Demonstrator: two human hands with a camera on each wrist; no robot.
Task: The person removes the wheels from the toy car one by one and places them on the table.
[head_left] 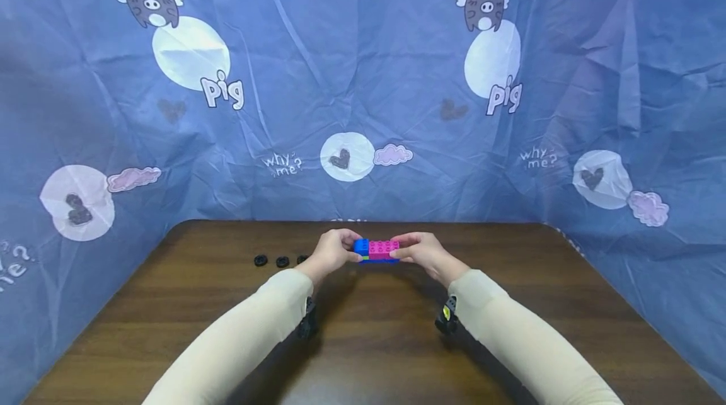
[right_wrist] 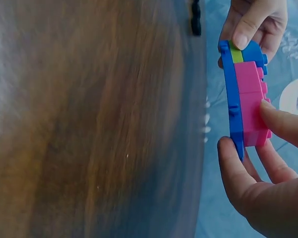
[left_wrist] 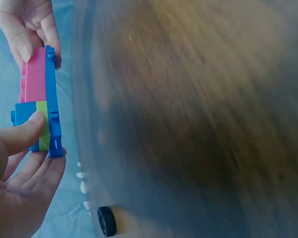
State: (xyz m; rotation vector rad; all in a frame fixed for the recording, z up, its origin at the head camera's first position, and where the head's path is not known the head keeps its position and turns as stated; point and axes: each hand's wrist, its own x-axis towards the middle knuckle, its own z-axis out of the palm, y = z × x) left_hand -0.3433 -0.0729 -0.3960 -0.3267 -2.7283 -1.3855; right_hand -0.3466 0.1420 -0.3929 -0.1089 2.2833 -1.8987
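Observation:
Between both hands is a toy vehicle body of building blocks, held over the far part of the table. Pink blocks (right_wrist: 251,101) and, at the left end, a blue block (left_wrist: 26,113) over a thin lime-green block (left_wrist: 42,131) sit on a long blue base (right_wrist: 231,94). My left hand (head_left: 333,250) grips the blue and green end, its thumb on the green block and fingers under the base. My right hand (head_left: 426,256) holds the pink end, thumb on the pink side and a fingertip at the base's end.
Black toy wheels (head_left: 282,261) lie in a row on the brown wooden table (head_left: 374,336), left of the blocks; one is partly behind the left hand. A blue printed cloth (head_left: 351,77) hangs behind the table's far edge.

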